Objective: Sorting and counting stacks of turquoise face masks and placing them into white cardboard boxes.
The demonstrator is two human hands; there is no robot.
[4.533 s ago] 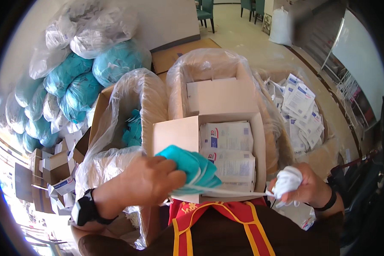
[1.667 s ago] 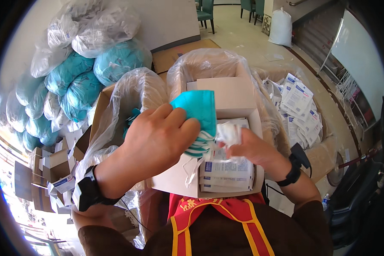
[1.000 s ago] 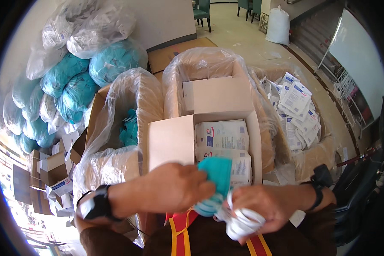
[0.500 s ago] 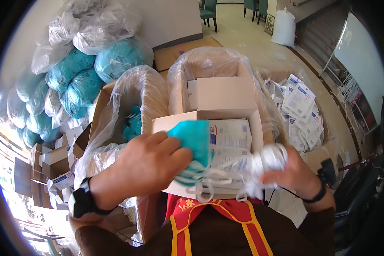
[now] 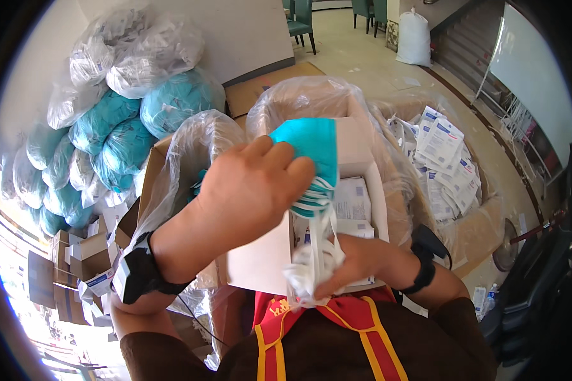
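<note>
**Hands gripping a stack of teal masks over an open carton**

Left hand (image 5: 251, 187) is closing its fingers around a stack of teal face masks (image 5: 311, 162), holding it raised above the open cardboard carton (image 5: 362, 152). Right hand (image 5: 356, 263) is clenching the bundle of white ties (image 5: 314, 254) that is hanging from the stack, just below it, near the carton's near edge.

The carton is sitting inside a clear plastic liner (image 5: 299, 101) and is holding flat white packets (image 5: 353, 200) with pale print, lying in layers. A white flap (image 5: 260, 260) is standing at its near-left corner.

A second lined box (image 5: 184, 152) is standing just beside the carton's left edge, with teal material showing inside.

Clear bags of teal goods (image 5: 124, 130) are piling up against the wall at upper left. Small cardboard boxes (image 5: 76, 254) are stacking along the left edge of the floor. Loose white rectangular packets with blue and red marks (image 5: 442, 152) are lying in a lined container to the right of the carton.
</note>
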